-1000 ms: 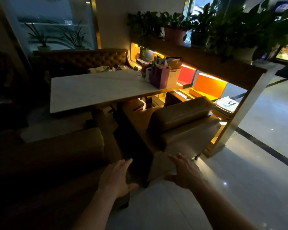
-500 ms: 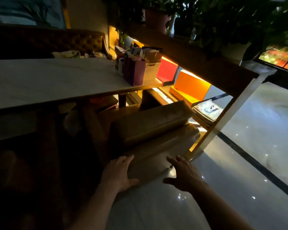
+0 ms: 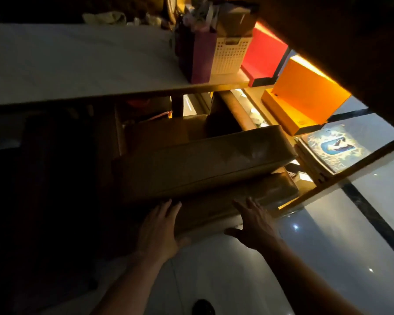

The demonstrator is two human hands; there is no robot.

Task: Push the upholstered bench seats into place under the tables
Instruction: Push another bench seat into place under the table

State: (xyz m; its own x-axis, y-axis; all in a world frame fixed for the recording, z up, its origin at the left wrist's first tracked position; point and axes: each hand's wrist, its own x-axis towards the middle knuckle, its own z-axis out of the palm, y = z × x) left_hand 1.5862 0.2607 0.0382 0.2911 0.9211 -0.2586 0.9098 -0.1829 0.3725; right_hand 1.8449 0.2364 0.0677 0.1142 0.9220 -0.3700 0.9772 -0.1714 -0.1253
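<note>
A tan upholstered bench seat (image 3: 198, 164) with a padded backrest stands partly under the pale table top (image 3: 77, 64). My left hand (image 3: 158, 226) lies flat with fingers spread on the back of the bench near its lower left. My right hand (image 3: 253, 223) also presses flat against the back of the bench, further right, fingers apart. Neither hand grips anything. The left part of the scene is too dark to make out.
A purple bag (image 3: 200, 55) and a white perforated basket (image 3: 230, 55) stand at the table's right end. A shelf divider on the right holds red (image 3: 264, 55) and orange (image 3: 305, 96) panels and stacked magazines (image 3: 337, 151). Glossy floor (image 3: 328, 246) lies right and below.
My view has dropped and moved closer to the bench. Both hands went from hovering behind it to lying flat on its back. The bench appears further under the table.
</note>
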